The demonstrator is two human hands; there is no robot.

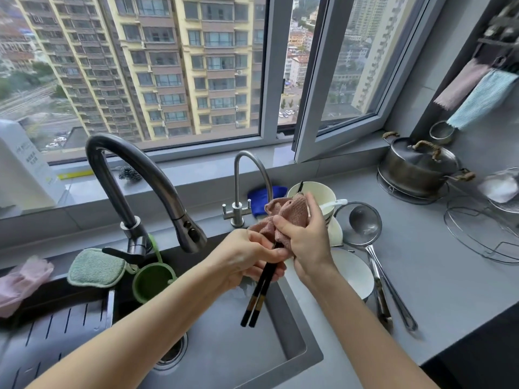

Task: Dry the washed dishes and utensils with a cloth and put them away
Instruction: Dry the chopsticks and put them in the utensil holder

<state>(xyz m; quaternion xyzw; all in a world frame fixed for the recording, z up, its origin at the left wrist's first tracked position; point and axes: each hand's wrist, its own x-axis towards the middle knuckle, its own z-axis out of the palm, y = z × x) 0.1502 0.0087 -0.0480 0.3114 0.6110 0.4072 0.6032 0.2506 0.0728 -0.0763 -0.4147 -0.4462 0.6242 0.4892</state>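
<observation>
- A pair of black chopsticks (259, 287) is held over the sink (297, 327) by the left hand (247, 256), whose fingers are curled round the sticks near their middle.
- The lower ends of the chopsticks are pointed down toward the basin; the upper ends are hidden inside a pink cloth (283, 217).
- The cloth is gripped by the right hand (306, 237), with thumb and fingers closed round it and the sticks wrapped inside.
- Both hands are kept close together, just touching, above the sink's right rim.
- On the desk (449, 270) just right of the hands, a white bowl (352, 272) is seen, partly hidden by the right forearm.
- Behind the right hand a stack of white bowls (317, 192) is set, with a white spoon (335, 203) lying in it.
- A metal strainer (362, 223) is laid on the desk beside the bowls, its long handle pointing toward the near edge; a second metal handle lies next to it.
- Farther right, a lidded pot (418, 169) is set on a wire trivet, and a wire rack (483, 231) is placed near the right edge.
- A large dark tap (134, 175) and a small steel tap (241, 189) are mounted behind the sink.
- A green sponge (95, 266) is rested on the sink's left rim, beside a green cup (153, 279).
</observation>
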